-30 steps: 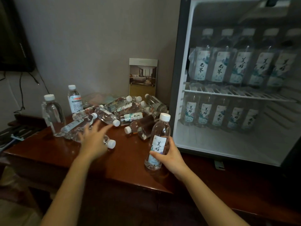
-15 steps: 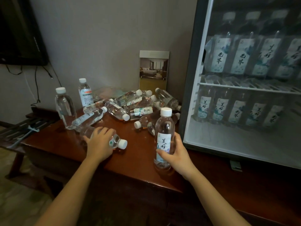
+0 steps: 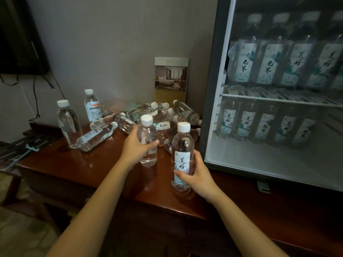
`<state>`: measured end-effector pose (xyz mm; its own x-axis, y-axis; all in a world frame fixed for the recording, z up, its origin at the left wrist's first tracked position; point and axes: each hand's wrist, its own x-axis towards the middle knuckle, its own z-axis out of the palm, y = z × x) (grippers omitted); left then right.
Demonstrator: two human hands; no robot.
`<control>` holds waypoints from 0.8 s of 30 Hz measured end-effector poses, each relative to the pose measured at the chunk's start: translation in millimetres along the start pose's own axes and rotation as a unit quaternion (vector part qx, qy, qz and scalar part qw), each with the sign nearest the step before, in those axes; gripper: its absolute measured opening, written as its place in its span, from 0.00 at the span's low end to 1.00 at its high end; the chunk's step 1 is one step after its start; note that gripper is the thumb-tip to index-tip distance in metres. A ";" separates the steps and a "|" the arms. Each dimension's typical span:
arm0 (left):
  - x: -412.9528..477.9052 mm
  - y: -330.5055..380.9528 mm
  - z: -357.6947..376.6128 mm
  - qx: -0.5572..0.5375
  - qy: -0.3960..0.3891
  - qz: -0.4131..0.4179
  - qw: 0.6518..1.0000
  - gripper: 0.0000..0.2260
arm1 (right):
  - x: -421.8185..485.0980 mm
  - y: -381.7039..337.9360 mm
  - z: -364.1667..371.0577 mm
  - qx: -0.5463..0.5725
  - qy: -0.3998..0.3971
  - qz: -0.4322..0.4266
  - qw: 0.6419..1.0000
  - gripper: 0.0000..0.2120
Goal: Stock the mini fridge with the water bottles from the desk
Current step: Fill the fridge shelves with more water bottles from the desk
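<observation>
My right hand (image 3: 199,175) is gripping a labelled bottle (image 3: 182,143) of clear, glossy plastic, its label (image 3: 182,164) looking matt like paper within the grip. My left hand (image 3: 136,147) is holding a second bottle (image 3: 148,156), equally smooth, its matt white cap (image 3: 146,120) sitting above the grip. Below both grips, the desk (image 3: 92,164) is gleaming as varnished wood.

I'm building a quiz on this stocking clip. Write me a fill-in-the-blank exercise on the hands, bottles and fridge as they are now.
1. The left hand holds a water bottle with a ____ cap.
2. The right hand holds the labelled bottle ____, cap on top.
3. At the left end of the desk, ____ unheld bottles stand on their bases.
4. In the mini fridge, stocked bottles stand above and below a wire ____.

Missing words: white; upright; two; shelf.
</observation>
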<state>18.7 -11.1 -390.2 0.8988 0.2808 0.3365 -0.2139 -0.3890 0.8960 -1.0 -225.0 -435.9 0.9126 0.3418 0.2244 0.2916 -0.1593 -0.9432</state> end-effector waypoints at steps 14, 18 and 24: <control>-23.4 -22.1 25.2 -0.012 -0.027 -0.052 0.998 0.24 | -2.6 2.4 2.4 0.000 0.010 -0.008 1.000 0.33; -62.6 -17.2 42.3 0.053 0.147 -0.028 0.987 0.19 | -3.0 3.7 1.3 0.014 0.023 0.001 1.000 0.32; -76.7 14.3 54.9 -0.107 -0.079 -0.018 0.991 0.09 | -2.9 -0.4 -5.4 0.041 0.042 0.015 0.998 0.31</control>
<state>-32.4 -86.5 -419.1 0.9524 0.1444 0.2683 -0.2409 -0.1822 0.9533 -2.2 -230.9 -434.9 0.9423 0.2590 0.2122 0.2425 -0.0907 -0.9659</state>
